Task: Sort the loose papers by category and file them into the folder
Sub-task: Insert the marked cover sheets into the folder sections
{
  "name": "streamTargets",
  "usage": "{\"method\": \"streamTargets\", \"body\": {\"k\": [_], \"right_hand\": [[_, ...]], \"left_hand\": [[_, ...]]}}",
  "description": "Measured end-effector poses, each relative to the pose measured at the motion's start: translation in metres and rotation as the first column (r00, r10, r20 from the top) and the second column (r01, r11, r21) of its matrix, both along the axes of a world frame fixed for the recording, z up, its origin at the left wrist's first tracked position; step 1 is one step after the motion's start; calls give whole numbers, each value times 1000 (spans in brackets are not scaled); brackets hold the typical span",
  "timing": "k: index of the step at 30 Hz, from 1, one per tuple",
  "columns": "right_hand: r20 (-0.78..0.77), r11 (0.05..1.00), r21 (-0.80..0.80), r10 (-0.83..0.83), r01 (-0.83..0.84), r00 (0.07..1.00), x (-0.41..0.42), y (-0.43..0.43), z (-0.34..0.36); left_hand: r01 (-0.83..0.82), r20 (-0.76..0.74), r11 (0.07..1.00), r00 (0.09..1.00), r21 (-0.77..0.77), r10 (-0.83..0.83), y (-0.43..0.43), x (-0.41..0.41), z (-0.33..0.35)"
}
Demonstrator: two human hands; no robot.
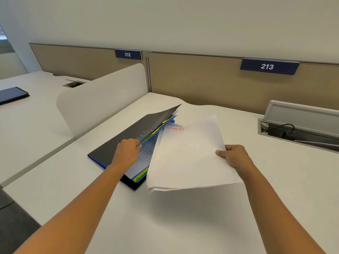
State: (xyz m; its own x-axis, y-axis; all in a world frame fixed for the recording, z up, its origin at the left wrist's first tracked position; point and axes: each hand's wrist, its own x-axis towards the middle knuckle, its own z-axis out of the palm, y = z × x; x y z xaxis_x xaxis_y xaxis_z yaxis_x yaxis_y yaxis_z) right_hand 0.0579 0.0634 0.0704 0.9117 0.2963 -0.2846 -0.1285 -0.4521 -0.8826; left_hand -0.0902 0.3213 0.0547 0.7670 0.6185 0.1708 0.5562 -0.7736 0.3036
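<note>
While the left grip [128,151] is holding up the cover of the folder [110,143] on the tabletop [183,217], the right grip [233,155] is pinching light, floppy papers [187,158] by one edge just beside it, likely needing support.

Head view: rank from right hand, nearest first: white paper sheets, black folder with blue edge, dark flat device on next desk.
1. White paper sheets: gripped by the right hand at their right edge.
2. Black folder: left of the sheets, held open by the left hand.
3. Dark flat device: far left, on the next desk.
</note>
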Motion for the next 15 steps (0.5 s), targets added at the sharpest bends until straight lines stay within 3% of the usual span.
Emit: {"method": "streamTargets", "body": {"k": [11, 15], "right_hand": [[163, 995, -35, -87, 94, 983, -22, 83, -1], [111, 980, 84, -191, 183, 975, -47, 106, -15]], "left_hand": [[20, -50, 999, 999, 36, -19, 1, 5, -2], [16, -45, 999, 999, 51, -14, 0, 4, -6]]}}
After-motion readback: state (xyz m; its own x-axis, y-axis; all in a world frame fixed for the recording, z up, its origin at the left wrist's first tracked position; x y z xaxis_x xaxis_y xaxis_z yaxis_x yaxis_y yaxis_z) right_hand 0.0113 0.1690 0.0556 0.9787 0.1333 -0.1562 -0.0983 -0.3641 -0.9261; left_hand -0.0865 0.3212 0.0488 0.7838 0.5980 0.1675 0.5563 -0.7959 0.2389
